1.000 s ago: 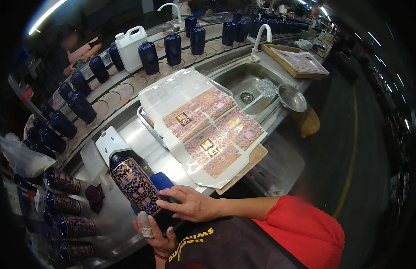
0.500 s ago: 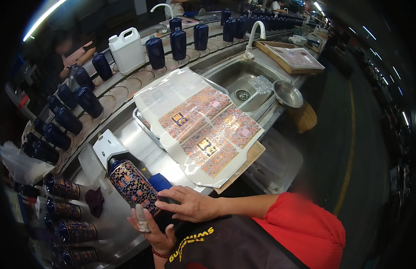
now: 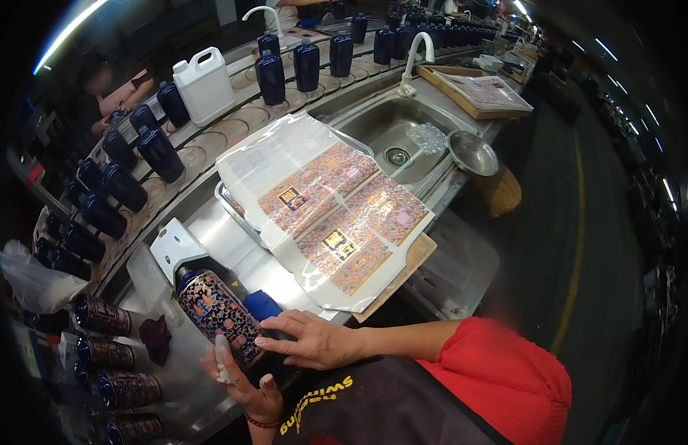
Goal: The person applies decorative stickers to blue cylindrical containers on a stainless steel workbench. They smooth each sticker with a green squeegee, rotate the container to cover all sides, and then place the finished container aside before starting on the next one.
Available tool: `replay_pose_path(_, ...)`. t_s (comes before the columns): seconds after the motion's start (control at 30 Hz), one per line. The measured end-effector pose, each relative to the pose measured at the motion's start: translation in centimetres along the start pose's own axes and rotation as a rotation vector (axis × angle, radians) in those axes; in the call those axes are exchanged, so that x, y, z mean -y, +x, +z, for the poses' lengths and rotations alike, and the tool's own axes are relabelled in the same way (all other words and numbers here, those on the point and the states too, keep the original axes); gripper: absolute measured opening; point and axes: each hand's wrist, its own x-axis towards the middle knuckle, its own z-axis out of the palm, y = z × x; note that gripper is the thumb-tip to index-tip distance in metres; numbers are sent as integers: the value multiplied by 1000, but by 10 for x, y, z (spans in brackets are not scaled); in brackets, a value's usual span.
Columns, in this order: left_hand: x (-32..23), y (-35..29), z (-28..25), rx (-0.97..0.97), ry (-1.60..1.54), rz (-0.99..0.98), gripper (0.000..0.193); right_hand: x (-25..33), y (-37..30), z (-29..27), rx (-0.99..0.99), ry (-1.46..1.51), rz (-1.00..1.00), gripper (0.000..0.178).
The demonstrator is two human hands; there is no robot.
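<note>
A dark blue bottle (image 3: 218, 310) with a multicoloured floral pattern lies tilted, its neck end at a white bracket (image 3: 173, 248). My right hand (image 3: 314, 339) is at the bottle's right side, fingers stretched out and apart, the tips touching or very near the patterned surface. By the bottle's lower end is my left hand (image 3: 244, 382), its fingers spread and one finger wrapped in a whitish cover; whether it touches the bottle I cannot tell. A blue object (image 3: 262, 304) sits just beyond my right fingertips. Patterned transfer sheets (image 3: 340, 215) lie on a tray to the right.
Plain blue bottles (image 3: 307, 65) stand along a curved conveyor beside a white jug (image 3: 203, 87). Several patterned bottles (image 3: 127, 389) lie at the lower left, near a dark cloth (image 3: 156, 340). Beyond the sheets are a sink (image 3: 396, 137), a white faucet (image 3: 409, 67) and a metal bowl (image 3: 472, 153).
The blue bottles on the conveyor have shifted along it, toward the far right. My left hand has moved slightly left. My right hand stays nearly in place at the patterned bottle.
</note>
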Motion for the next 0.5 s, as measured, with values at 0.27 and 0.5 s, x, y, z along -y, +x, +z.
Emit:
replay_pose_path(0.27,7,2,2,21,155,34,81,-1,1,2,2,-7,-4,71)
replay_pose_path(0.5,8,6,2,6,36,-9,82,0,1,1,-4,-5,-10,72)
